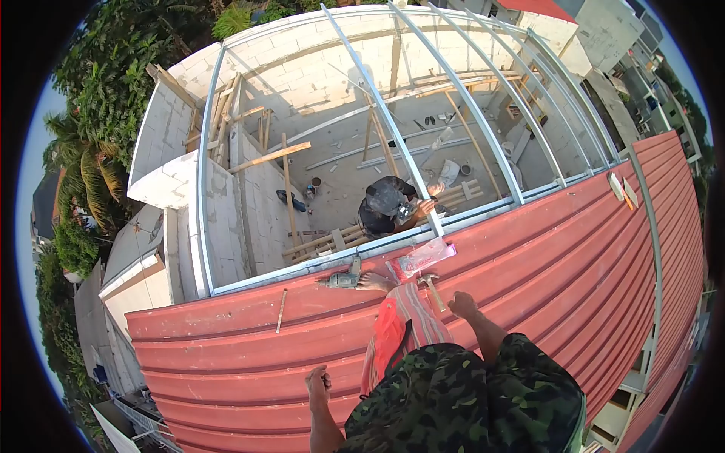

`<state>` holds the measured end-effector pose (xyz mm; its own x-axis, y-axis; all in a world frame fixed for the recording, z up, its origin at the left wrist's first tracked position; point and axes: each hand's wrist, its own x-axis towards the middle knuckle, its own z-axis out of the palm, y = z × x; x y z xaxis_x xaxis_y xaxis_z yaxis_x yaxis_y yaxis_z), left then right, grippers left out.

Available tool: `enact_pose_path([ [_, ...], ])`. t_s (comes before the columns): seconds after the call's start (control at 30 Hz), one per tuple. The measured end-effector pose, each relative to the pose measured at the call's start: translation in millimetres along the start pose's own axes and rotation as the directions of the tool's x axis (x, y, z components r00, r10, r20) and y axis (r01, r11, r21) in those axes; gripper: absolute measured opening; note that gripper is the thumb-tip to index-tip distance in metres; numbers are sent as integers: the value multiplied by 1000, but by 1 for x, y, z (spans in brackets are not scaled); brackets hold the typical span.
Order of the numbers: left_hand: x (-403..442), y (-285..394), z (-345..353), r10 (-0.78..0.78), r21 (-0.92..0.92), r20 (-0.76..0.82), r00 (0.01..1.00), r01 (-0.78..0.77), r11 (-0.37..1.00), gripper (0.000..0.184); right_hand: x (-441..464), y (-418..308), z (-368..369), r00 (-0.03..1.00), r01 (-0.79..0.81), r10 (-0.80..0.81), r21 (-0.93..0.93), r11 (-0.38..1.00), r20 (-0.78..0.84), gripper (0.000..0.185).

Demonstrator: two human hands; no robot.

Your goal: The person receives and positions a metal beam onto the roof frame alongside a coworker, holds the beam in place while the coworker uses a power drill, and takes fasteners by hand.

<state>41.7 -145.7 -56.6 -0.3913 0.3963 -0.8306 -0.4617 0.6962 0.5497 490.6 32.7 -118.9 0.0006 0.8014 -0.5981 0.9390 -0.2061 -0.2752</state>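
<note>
My left hand is closed in a loose fist above the red corrugated roof sheet, with nothing visible in it. Also curled shut is my right hand, just right of a claw hammer lying on the roof; no object shows in its fingers. A cordless-looking drill rests near the roof's upper edge beside my bare foot. Right of the foot lies a clear plastic bag with reddish contents. Red cloth and striped fabric hang below my camouflage shirt.
Silvery metal beams span an open, block-walled room beyond the roof edge. Below, a co-worker in a dark cap has hands at one beam. A thin rod lies left on the roof. Timber and debris occupy the floor below.
</note>
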Motion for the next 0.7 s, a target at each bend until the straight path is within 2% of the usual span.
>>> enact_pose_path([
  [0.1,2,-1,0,-1,8,-15,1000,2,1000,20,2,1,-1,999,-53,53,29,998,10,31],
  [0.17,1,-1,1,12,12,-11,1000,-12,1000,20,3,1,-1,1000,9,-8,18,1000,-25,32],
  [0.37,2,-1,4,5,6,19,1000,-5,1000,20,8,3,4,998,-36,40,61,997,-54,32],
  [0.47,2,1,5,4,17,17,1000,-4,1000,20,8,7,9,996,15,-8,73,997,-92,31],
  [0.6,1,1,4,-1,34,-3,1000,1,999,21,13,13,19,997,20,-12,94,995,-78,31],
  [0.7,-1,-1,3,14,6,-15,1000,-14,1000,20,13,8,15,998,-43,47,95,995,-41,37],
])
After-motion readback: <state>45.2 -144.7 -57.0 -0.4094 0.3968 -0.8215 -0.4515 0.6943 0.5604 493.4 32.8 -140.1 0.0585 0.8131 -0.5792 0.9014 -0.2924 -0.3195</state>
